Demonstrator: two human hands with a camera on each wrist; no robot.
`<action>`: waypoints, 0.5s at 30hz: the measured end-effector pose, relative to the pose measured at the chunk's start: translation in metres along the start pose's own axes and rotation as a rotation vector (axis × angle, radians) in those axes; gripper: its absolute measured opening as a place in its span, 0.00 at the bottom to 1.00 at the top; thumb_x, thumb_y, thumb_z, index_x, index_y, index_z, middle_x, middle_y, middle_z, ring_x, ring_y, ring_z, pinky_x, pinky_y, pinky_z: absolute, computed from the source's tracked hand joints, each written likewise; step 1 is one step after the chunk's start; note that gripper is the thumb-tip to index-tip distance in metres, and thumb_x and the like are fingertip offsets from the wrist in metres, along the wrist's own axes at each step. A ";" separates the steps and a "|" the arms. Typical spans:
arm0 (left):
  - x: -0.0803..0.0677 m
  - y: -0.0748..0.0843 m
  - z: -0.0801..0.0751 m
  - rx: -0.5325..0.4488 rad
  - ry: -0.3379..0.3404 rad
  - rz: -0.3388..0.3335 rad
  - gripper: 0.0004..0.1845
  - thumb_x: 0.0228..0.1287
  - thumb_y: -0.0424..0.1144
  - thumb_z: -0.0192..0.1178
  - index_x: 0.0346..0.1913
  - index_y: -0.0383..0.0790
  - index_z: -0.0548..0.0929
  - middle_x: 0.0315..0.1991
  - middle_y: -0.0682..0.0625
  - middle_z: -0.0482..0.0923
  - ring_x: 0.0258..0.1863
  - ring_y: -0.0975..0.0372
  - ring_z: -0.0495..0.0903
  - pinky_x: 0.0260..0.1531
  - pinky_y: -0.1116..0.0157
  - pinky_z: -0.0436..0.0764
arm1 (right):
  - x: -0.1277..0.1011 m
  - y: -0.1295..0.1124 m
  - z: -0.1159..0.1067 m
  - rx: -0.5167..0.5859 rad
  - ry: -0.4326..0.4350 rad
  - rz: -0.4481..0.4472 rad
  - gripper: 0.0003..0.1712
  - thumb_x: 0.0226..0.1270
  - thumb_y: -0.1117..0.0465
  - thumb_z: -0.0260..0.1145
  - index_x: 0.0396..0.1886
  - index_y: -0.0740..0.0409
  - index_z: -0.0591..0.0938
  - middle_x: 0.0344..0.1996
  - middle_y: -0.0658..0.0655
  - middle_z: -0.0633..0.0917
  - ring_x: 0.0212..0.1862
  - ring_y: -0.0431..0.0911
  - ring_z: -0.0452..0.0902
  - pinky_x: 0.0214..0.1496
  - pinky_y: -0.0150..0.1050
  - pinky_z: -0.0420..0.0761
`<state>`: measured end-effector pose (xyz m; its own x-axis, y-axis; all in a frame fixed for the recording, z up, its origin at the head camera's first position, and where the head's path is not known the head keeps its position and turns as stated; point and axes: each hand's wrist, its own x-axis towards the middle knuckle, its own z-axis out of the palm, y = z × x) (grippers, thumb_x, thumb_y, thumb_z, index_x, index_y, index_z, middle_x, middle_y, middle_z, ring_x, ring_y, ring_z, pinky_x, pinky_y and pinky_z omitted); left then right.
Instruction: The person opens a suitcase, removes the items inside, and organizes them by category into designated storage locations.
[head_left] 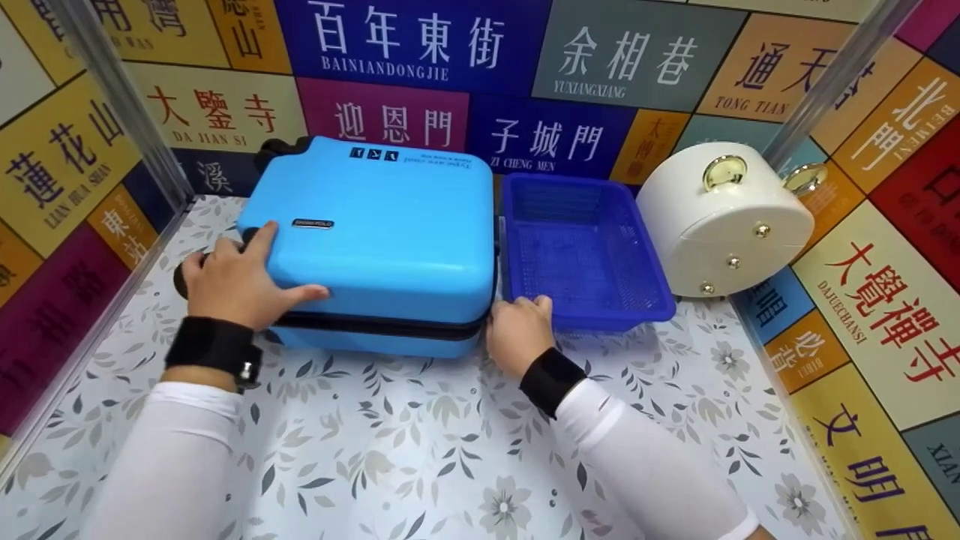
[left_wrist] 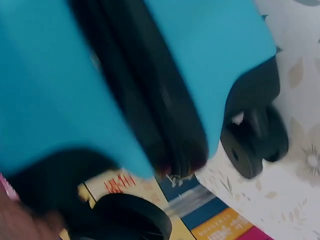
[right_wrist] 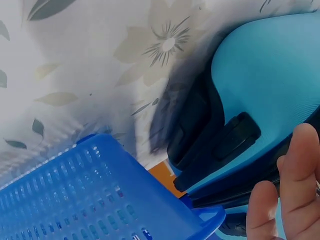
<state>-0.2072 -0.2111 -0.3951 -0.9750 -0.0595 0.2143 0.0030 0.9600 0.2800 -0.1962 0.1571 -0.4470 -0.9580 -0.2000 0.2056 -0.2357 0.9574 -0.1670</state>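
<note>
A light blue hard-shell suitcase [head_left: 375,217] lies flat on the floral cloth, a dark zipper seam [head_left: 397,324] running round its side. My left hand [head_left: 236,281] rests on its near left corner, fingers spread and thumb lying on the shell. Part of that hand shows beside a black wheel [left_wrist: 132,215] in the left wrist view. My right hand [head_left: 520,334] is at the near right corner by the seam. In the right wrist view its fingers [right_wrist: 299,180] reach toward the seam, held fairly straight; nothing is visible between them.
Close to the suitcase's right side stands a blue perforated plastic basket [head_left: 585,255]. Beyond it is a cream rounded case [head_left: 720,225] with gold fittings. Printed panels [head_left: 420,45] wall the back and both sides. Floral cloth [head_left: 390,450] covers the surface in front.
</note>
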 end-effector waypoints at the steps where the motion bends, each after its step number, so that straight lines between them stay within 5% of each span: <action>1: 0.002 -0.003 -0.001 -0.010 -0.005 0.018 0.70 0.41 0.88 0.63 0.85 0.54 0.56 0.65 0.20 0.70 0.64 0.29 0.69 0.68 0.24 0.53 | 0.000 0.000 0.000 -0.004 0.000 -0.001 0.11 0.75 0.58 0.64 0.34 0.59 0.87 0.28 0.57 0.88 0.37 0.53 0.78 0.56 0.53 0.62; 8: 0.002 -0.009 0.003 0.005 0.045 0.038 0.69 0.41 0.88 0.62 0.85 0.56 0.57 0.58 0.22 0.74 0.60 0.31 0.72 0.66 0.27 0.59 | 0.004 0.003 0.001 -0.014 -0.014 0.016 0.12 0.77 0.57 0.64 0.43 0.59 0.88 0.31 0.56 0.89 0.38 0.52 0.79 0.58 0.54 0.63; 15: -0.004 0.000 0.006 0.029 0.074 0.002 0.69 0.41 0.90 0.58 0.85 0.56 0.57 0.55 0.23 0.75 0.54 0.32 0.73 0.60 0.29 0.63 | 0.007 0.002 0.000 -0.041 0.011 0.035 0.10 0.75 0.60 0.64 0.33 0.58 0.86 0.27 0.57 0.88 0.36 0.54 0.80 0.54 0.54 0.63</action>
<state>-0.2047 -0.2093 -0.4020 -0.9558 -0.0762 0.2840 -0.0021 0.9676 0.2526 -0.2032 0.1582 -0.4459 -0.9636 -0.1644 0.2108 -0.1951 0.9715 -0.1343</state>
